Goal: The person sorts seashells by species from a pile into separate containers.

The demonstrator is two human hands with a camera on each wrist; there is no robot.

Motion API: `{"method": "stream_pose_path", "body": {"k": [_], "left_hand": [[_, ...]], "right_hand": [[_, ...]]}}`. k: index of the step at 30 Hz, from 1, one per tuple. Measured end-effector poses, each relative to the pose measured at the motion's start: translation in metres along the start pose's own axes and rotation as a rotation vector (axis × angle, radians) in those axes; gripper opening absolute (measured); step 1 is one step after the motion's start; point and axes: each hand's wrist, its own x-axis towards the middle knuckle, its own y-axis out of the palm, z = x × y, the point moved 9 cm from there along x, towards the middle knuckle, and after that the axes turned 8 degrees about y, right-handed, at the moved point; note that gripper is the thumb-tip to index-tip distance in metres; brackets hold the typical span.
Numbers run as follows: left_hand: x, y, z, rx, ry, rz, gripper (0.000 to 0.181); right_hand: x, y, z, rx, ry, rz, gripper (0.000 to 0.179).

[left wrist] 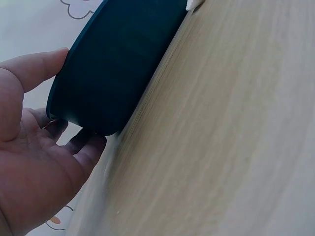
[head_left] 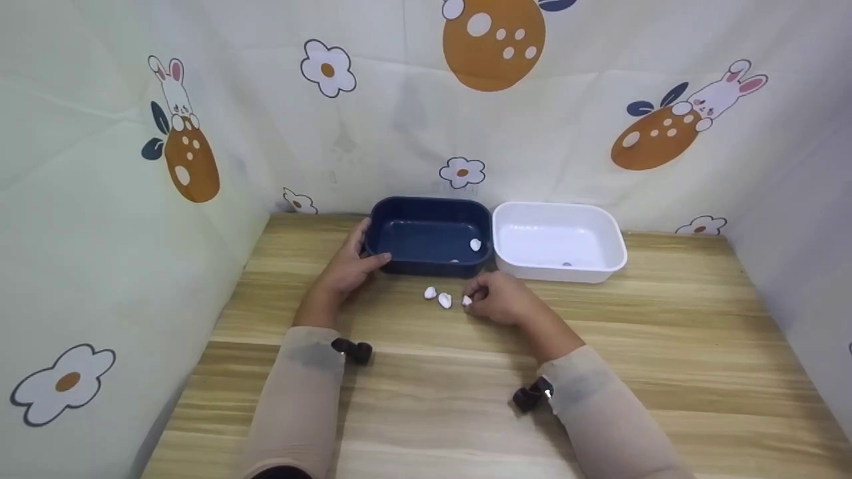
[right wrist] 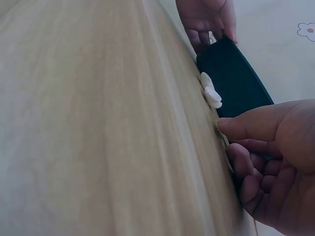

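Note:
My left hand (head_left: 347,265) holds the left end of a dark blue rectangular bin (head_left: 426,267). In the left wrist view its thumb (left wrist: 47,69) lies at the rim and the other fingers are curled against the end wall. My right hand (head_left: 502,297) is low over the table in front of the bins, pinching a small white shell-like piece (head_left: 466,301) between thumb and fingertips. To its left, two similar white pieces, one nearer (head_left: 445,301) and one farther (head_left: 430,293), lie on the wood. Inside the blue bin another white piece (head_left: 475,245) shows near the right wall.
A white rectangular bin (head_left: 616,256) stands right beside the blue one, with a small grey spot on its inside. Both bins stand by the patterned cloth backdrop (head_left: 399,133) at the wood-grain table's (head_left: 665,372) far edge. Cloth also hangs along both sides.

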Motion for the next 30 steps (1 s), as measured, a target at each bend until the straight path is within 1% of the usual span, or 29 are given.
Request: {"method": "stream_pose_path", "body": {"k": [5,9,16,20,24,28,30], "left_hand": [[-0.001,0.001,-0.001,0.009,-0.011,0.01,0.097],[-0.001,0.0,-0.001,-0.006,-0.011,0.006,0.098],[-0.001,0.001,0.0,-0.02,-0.009,-0.002,0.098],[-0.001,0.001,0.0,-0.013,-0.025,-0.005,0.098],[-0.002,0.0,0.001,-0.007,-0.037,-0.003,0.098],[-0.001,0.0,0.001,0.002,-0.033,-0.004,0.098],[-0.001,0.001,0.0,0.005,-0.022,-0.007,0.098]], "right_hand": [[-0.006,-0.007,0.001,0.044,0.051,0.013,0.021],[-0.011,-0.017,0.005,0.075,0.091,-0.004,0.023],[-0.017,-0.042,0.008,0.113,0.102,-0.056,0.026],[-0.018,-0.064,-0.002,0.138,0.111,-0.106,0.025],[-0.02,-0.09,-0.018,0.155,0.143,-0.159,0.028],[-0.023,-0.112,-0.033,0.162,0.16,-0.205,0.031],[-0.024,-0.121,-0.04,0.17,0.167,-0.227,0.032]]}}
